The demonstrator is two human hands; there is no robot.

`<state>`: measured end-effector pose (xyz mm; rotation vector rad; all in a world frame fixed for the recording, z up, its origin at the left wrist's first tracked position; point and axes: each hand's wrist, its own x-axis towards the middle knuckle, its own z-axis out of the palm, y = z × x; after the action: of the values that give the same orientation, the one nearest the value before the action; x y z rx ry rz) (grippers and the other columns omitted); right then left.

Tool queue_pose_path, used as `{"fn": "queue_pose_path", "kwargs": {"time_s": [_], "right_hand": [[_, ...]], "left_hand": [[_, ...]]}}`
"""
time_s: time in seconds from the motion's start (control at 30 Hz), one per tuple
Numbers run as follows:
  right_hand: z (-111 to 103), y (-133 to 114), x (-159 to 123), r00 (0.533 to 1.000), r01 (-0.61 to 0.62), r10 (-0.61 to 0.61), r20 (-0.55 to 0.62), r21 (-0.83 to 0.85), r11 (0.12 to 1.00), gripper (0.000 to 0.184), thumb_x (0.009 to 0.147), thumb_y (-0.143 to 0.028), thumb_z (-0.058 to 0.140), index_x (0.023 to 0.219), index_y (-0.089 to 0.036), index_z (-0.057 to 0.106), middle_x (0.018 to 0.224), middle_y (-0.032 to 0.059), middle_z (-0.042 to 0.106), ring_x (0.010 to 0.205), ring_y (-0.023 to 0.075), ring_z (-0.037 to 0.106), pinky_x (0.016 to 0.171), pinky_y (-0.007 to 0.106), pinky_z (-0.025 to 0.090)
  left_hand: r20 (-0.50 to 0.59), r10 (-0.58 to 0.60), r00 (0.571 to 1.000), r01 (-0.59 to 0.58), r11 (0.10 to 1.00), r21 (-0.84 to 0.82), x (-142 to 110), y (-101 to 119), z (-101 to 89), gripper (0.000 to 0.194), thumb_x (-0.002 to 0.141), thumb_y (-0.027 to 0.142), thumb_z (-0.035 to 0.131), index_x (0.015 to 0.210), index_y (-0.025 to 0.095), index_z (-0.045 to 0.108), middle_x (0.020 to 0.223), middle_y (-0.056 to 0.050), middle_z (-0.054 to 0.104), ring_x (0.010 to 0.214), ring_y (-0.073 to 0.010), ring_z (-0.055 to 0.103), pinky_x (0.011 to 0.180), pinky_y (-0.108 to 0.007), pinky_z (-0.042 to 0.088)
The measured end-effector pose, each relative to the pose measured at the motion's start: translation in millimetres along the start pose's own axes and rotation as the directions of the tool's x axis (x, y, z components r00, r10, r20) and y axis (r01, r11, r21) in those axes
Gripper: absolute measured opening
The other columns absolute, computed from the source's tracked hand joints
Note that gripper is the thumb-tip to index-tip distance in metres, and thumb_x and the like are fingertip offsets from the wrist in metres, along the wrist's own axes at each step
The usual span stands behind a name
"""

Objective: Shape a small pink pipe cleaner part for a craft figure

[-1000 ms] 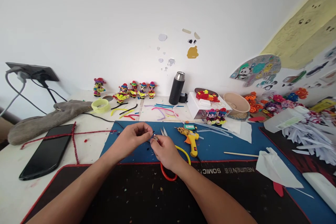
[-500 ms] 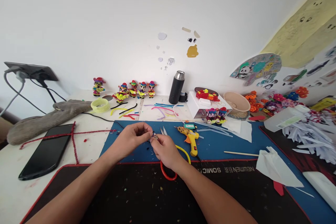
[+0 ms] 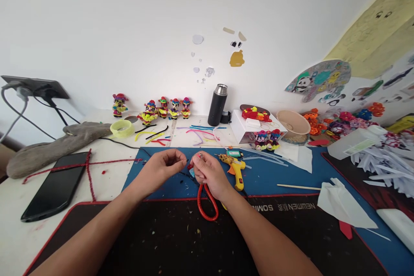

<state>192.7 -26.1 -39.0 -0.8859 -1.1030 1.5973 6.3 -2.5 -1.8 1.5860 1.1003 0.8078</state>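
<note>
My left hand (image 3: 166, 166) is in a pinch over the blue mat, its thumb and forefinger tips together; whatever lies between them is too small to make out. Close beside it, my right hand (image 3: 208, 172) is closed around a small fuzzy piece in red and blue (image 3: 191, 169), mostly hidden by the fingers. From under the same hand hangs the red handle loop of a pair of scissors (image 3: 208, 217); the blades are out of sight. A yellow glue gun (image 3: 237, 172) lies just right of my right hand.
Several small fuzzy figures (image 3: 150, 112) stand along the wall. Cut pipe cleaners (image 3: 157, 133) lie before them. A black thermos (image 3: 217, 105) stands behind the mat. At left, a phone (image 3: 54, 189) lies under red pipe cleaners. A wooden stick (image 3: 297, 186) and tissue (image 3: 346, 205) lie at right.
My hands have come apart slightly, the right turning and moving to the right. The scissors' blades have gone out of sight and their yellow handle is now mostly hidden.
</note>
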Motion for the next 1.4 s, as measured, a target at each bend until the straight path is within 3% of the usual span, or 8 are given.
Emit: {"fn": "queue_pose_path", "kwargs": {"time_s": [0.23,0.5,0.97,1.4], "right_hand": [[-1.9,2.6,2.4,0.998,0.000,-0.001,-0.063,-0.023,1.000,0.046,0.080,-0.060,0.079,0.086,-0.021,0.055,0.061,-0.0106,0.036,0.048,0.0063,0.025,0.045,0.024,0.018],[-0.2,2.4,-0.3,0.996,0.004,-0.021,-0.086,-0.202,0.979,0.038,0.086,-0.054,0.075,0.084,-0.021,0.055,0.062,-0.0098,0.039,0.047,0.0075,0.031,0.044,0.024,0.024],[-2.3,0.8,2.1,0.990,-0.004,0.004,-0.140,-0.002,1.000,0.041,0.080,-0.053,0.081,0.083,-0.020,0.058,0.057,-0.0112,0.035,0.046,0.0056,0.026,0.044,0.023,0.018],[-4.0,5.6,2.4,0.995,-0.003,-0.011,-0.096,-0.142,0.990,0.034,0.086,-0.051,0.077,0.087,-0.020,0.062,0.060,-0.0099,0.038,0.047,0.0074,0.030,0.044,0.023,0.024]], "left_hand": [[0.030,-0.001,1.000,0.000,0.999,0.044,-0.1,0.0,1.5,0.034,0.080,0.054,0.071,0.081,0.020,0.070,0.079,-0.001,0.070,0.075,-0.0198,0.063,0.072,-0.029,0.050],[0.064,-0.006,0.998,-0.002,0.992,0.124,-0.1,-5.4,1.8,0.035,0.086,0.055,0.068,0.086,0.020,0.072,0.082,-0.002,0.071,0.079,-0.0212,0.062,0.072,-0.029,0.047],[0.041,-0.026,0.999,0.021,0.994,0.104,-0.2,-0.2,-0.1,0.030,0.083,0.050,0.070,0.083,0.020,0.070,0.079,0.000,0.069,0.075,-0.0188,0.060,0.071,-0.027,0.047],[0.062,-0.029,0.998,0.023,0.996,0.091,1.2,-6.3,-1.3,0.031,0.085,0.051,0.070,0.086,0.020,0.071,0.082,0.000,0.069,0.080,-0.0187,0.061,0.074,-0.027,0.047]]}}
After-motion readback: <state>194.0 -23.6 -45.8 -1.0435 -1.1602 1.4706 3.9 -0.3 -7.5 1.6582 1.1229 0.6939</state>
